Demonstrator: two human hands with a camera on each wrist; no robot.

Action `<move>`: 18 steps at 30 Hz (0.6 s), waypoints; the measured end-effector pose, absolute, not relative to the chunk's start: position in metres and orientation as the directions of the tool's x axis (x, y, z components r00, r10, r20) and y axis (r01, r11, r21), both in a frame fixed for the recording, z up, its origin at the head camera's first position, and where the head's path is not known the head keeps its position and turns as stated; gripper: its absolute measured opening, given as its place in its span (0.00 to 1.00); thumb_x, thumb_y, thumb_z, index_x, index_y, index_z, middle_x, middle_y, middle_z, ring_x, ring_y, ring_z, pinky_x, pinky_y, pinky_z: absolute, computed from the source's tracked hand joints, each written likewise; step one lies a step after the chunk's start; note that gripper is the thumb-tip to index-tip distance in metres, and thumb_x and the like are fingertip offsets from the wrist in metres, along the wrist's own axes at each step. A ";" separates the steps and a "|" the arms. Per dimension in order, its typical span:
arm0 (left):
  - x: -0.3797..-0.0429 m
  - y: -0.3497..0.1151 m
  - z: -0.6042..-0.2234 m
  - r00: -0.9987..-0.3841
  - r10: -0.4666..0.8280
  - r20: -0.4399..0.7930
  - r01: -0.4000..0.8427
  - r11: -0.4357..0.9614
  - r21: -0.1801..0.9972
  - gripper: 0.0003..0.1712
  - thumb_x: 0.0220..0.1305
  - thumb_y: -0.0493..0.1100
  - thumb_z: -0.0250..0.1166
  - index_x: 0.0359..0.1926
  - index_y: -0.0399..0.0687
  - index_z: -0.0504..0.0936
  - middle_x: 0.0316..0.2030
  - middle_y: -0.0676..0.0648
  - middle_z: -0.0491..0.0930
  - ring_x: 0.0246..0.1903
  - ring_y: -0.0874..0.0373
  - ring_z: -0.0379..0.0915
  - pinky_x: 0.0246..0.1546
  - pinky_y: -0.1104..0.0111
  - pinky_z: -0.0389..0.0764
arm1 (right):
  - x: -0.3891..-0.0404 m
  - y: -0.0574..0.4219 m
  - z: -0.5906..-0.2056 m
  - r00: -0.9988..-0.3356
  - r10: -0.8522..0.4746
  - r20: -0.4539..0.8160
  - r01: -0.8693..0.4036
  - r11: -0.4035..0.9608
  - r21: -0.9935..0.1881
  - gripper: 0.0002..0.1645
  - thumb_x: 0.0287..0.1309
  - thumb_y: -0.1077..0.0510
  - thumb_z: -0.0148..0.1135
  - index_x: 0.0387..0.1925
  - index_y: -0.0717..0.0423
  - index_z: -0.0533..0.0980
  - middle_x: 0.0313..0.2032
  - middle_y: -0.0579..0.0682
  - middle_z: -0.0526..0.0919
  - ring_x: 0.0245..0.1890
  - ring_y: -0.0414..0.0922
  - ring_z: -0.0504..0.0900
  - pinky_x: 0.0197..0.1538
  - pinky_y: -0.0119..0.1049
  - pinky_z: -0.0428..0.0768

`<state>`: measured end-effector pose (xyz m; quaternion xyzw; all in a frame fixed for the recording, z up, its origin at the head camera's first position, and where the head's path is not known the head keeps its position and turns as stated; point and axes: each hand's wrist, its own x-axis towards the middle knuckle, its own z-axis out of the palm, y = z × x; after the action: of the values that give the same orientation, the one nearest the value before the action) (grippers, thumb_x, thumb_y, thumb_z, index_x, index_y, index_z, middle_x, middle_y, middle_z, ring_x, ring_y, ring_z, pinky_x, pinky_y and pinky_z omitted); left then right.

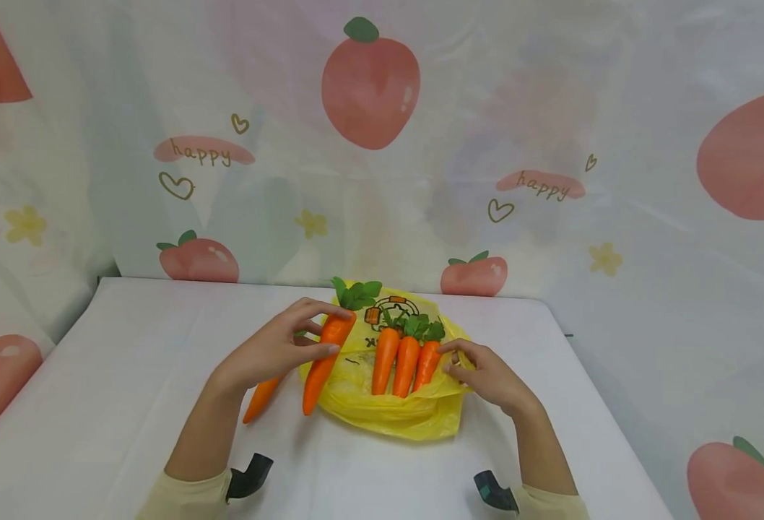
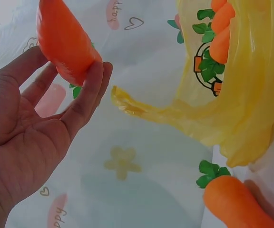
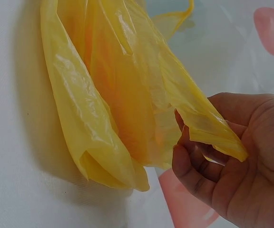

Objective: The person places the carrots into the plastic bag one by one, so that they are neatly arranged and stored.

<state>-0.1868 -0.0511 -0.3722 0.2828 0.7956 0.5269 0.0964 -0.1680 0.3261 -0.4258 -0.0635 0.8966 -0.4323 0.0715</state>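
My left hand (image 1: 271, 354) holds an orange carrot (image 1: 320, 372) with a green leafy top, pinched between thumb and fingers. The carrot hangs tilted over the left side of a yellow plastic bag (image 1: 388, 419). Inside the bag's open mouth, three carrots (image 1: 406, 365) lie side by side, leaves toward the back. At the bag's right edge, my right hand (image 1: 492, 372) grips the thin plastic; the right wrist view shows its fingers (image 3: 194, 178) curled at a fold of the bag (image 3: 103, 118). Another carrot (image 2: 232, 202) lies on the table left of the bag, partly hidden by my left hand in the head view.
The white-covered table (image 1: 128, 375) extends on both sides of the bag. Behind it hangs a pale curtain (image 1: 278, 72) printed with fruit and hearts. Black wrist devices (image 1: 250, 477) sit by both sleeves.
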 end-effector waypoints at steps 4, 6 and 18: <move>-0.186 -0.047 -0.372 -0.815 0.564 0.137 0.341 0.275 0.899 0.25 0.68 0.43 0.72 0.63 0.69 0.81 0.65 0.54 0.69 0.56 0.48 0.74 0.56 0.56 0.80 | -0.168 0.325 -0.425 -0.982 -0.174 -0.073 -0.052 0.621 -0.782 0.17 0.71 0.59 0.64 0.58 0.57 0.80 0.43 0.54 0.75 0.52 0.55 0.71 0.48 0.41 0.80; -0.186 -0.044 -0.372 -0.812 0.569 0.133 0.337 0.271 0.902 0.26 0.68 0.43 0.72 0.64 0.69 0.80 0.65 0.54 0.69 0.56 0.48 0.74 0.57 0.56 0.80 | -0.168 0.326 -0.425 -0.982 -0.176 -0.071 -0.055 0.620 -0.783 0.17 0.71 0.59 0.64 0.58 0.57 0.80 0.43 0.54 0.75 0.52 0.55 0.72 0.48 0.41 0.80; -0.188 -0.033 -0.374 -0.783 0.605 0.144 0.349 0.236 0.907 0.28 0.69 0.43 0.71 0.67 0.70 0.79 0.68 0.55 0.67 0.58 0.48 0.74 0.58 0.56 0.79 | -0.167 0.326 -0.426 -0.980 -0.186 -0.073 -0.057 0.607 -0.793 0.17 0.71 0.59 0.64 0.58 0.57 0.79 0.43 0.54 0.76 0.49 0.54 0.73 0.48 0.41 0.82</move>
<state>-0.1879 -0.0328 -0.3739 0.3070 0.7770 0.5364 0.1194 -0.1674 0.3260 -0.4260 -0.0680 0.8932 -0.4383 0.0740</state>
